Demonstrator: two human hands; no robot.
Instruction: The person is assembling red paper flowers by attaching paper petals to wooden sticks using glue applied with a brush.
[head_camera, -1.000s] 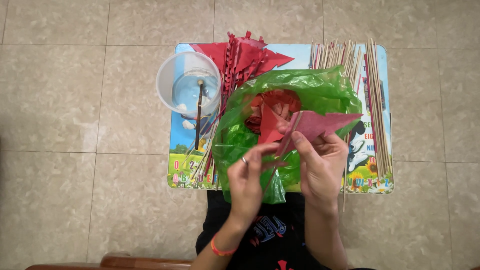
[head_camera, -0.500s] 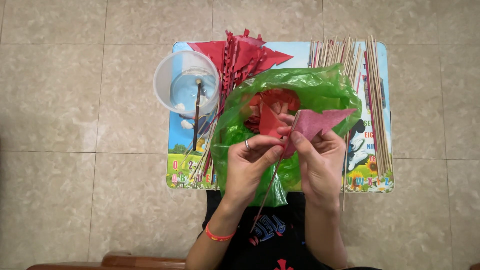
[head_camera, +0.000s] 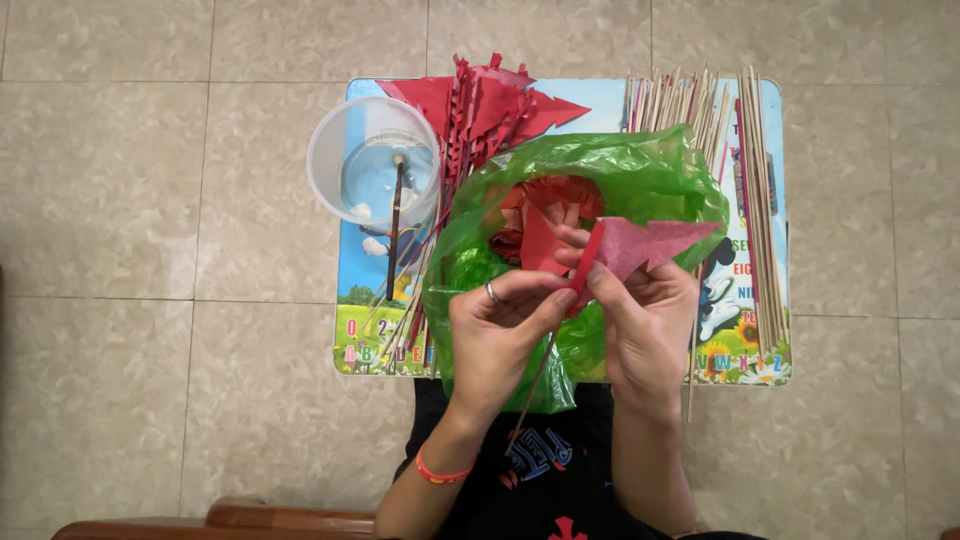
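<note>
Above a crumpled green plastic bag (head_camera: 640, 170) on a small picture-printed table (head_camera: 365, 290), the left hand (head_camera: 500, 335) and right hand (head_camera: 645, 325) pinch a pink-red paper pennant (head_camera: 645, 245) on a thin wooden stick (head_camera: 535, 385).

1 tub (head_camera: 372, 160) – 1 green bag (head_camera: 640, 170).
</note>
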